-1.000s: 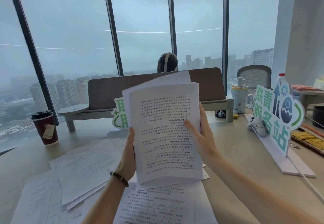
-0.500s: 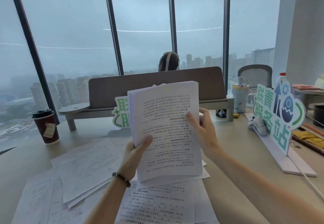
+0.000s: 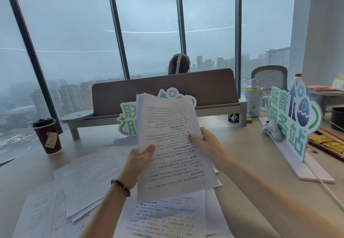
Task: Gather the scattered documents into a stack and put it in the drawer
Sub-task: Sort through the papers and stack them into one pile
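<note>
in the head view we see the stack of white printed paper sheets point(image 3: 173, 144) held upright above the beige desk point(image 3: 242, 150). the left hand point(image 3: 138, 160) pinches its left edge, thumb on the front. the right hand point(image 3: 206, 143) grips its right edge, fingers curled behind. under the stack, loose white printed sheets point(image 3: 89, 180) lie scattered. left of the stack stands a dark red paper cup point(image 3: 48, 136).

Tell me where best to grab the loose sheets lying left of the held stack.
Probably the near right corner of the loose sheets, coming from the right with the left hand: they lie flat and fanned, that edge overhangs lower pages, and the coffee cup stands behind.
</note>
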The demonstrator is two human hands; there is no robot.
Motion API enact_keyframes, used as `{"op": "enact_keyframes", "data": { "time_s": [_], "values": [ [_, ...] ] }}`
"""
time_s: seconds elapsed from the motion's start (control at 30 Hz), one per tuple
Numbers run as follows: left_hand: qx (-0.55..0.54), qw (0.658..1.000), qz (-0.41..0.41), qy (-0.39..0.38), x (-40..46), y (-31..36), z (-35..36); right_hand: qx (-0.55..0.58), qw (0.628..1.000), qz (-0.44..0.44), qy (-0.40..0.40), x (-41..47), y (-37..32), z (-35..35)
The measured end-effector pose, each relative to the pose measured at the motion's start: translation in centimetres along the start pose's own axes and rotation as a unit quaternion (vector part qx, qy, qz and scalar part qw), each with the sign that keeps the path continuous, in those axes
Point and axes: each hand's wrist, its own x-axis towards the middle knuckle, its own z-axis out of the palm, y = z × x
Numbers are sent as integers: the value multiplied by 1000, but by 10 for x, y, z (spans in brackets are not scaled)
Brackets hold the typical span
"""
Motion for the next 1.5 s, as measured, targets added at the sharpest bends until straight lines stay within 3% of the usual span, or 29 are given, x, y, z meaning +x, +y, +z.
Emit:
{"op": "enact_keyframes", "data": {
  "time_s": [0.1,0.17,0.23,0.33,0.73,1.0,1.17,1.33,1.5],
  "values": [
    [-22,994,-99,-40,5,-12,-19,-157,986,63,9,8,19,-3],
    [3,988,-151,-44,9,-28,-31,-303,949,85,9,10,39,-8],
    [47,981,-188,-29,14,-44,-37,-357,928,108,-11,12,54,-12],
    [74,973,-218,-23,17,-57,-33,-331,936,116,-21,13,56,-15],
    [136,966,-210,-60,31,-52,11,-228,955,191,-12,21,60,-50],
    [-21,979,-196,-50,31,-52,7,-218,958,185,5,24,73,-59],
    [-71,976,-203,-38,31,-53,-1,-270,950,158,20,27,75,-66],
    [-97,972,-211,-27,32,-54,-3,-435,895,91,49,22,70,-72],
    [-136,968,-213,-3,33,-56,-6,-426,896,87,92,22,70,-74]
  ]
}}
